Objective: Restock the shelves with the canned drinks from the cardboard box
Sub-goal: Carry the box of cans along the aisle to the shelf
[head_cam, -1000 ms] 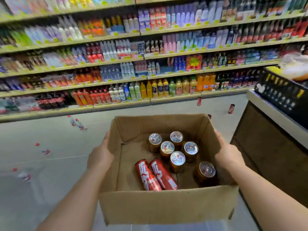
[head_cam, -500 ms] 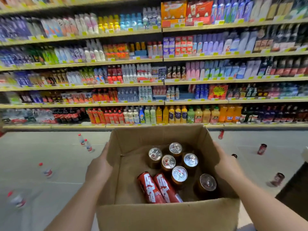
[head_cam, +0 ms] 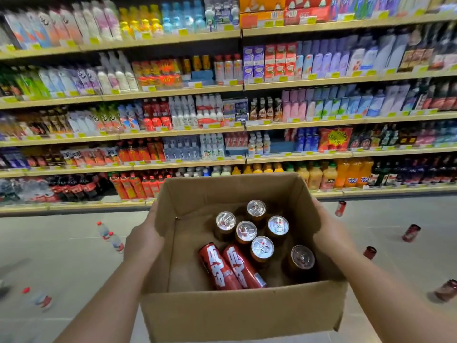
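I carry an open cardboard box (head_cam: 242, 315) at chest height in front of the drink shelves (head_cam: 244, 125). My left hand (head_cam: 142, 241) grips its left wall and my right hand (head_cam: 329, 231) grips its right wall, fingers hidden under the sides. Inside stand several brown cans (head_cam: 246, 231) with silver tops, and two red cans (head_cam: 230, 267) lie on their sides at the front. The shelves rise in several rows packed with bottles, cartons and cans.
Loose red cans (head_cam: 411, 233) lie scattered on the grey floor at the right, one (head_cam: 340, 208) close to the lowest shelf. Small water bottles (head_cam: 110, 237) lie on the floor at the left. Open floor lies between me and the shelves.
The view has swung right and tilted up, so the shelves loom larger and nearer. The dark counter at the right has left the view. Both hands keep their hold on the box.
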`<action>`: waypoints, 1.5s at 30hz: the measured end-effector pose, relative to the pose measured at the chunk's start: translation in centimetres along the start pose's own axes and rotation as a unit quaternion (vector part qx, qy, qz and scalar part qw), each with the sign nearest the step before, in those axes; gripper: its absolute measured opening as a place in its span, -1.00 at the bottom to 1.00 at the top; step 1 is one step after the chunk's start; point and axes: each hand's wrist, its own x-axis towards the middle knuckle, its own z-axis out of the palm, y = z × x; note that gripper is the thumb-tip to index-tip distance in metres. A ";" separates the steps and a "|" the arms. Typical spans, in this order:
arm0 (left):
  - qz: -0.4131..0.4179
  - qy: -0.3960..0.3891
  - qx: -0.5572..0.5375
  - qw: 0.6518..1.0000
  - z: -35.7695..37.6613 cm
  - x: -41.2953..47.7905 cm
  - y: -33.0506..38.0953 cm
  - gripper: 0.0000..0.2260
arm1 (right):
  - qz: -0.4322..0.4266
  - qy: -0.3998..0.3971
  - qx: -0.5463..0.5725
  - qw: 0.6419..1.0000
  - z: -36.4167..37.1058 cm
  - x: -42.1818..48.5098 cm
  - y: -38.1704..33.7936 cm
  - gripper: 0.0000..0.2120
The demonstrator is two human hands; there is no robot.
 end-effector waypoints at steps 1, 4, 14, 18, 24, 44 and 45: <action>-0.002 0.001 0.004 1.000 0.6 1.9 0.0 -0.20 | 0.001 -0.002 -0.005 1.000 0.8 1.8 -0.5 -0.15; 0.004 0.009 0.013 1.000 2.3 7.8 0.5 -0.21 | 0.016 -0.007 -0.029 0.999 3.2 7.7 -2.1 -0.10; -0.022 0.024 0.031 0.999 4.6 25.6 4.4 -0.19 | -0.030 -0.018 -0.054 0.998 8.2 26.5 -10.4 -0.13; -0.040 0.025 0.022 0.999 4.3 32.0 4.8 -0.20 | -0.040 -0.025 -0.072 0.996 10.3 32.5 -14.5 -0.10; -0.029 0.034 0.006 0.999 4.6 43.2 3.8 -0.28 | -0.043 -0.021 -0.069 0.996 16.3 40.5 -20.2 -0.11; -0.011 -0.068 0.037 0.997 18.6 73.8 -2.6 -0.25 | 0.066 -0.065 -0.057 0.994 38.9 61.6 -25.4 -0.06; -0.009 -0.075 0.039 0.996 20.0 74.7 -3.1 -0.22 | 0.074 -0.072 -0.056 0.993 40.3 62.4 -24.9 -0.07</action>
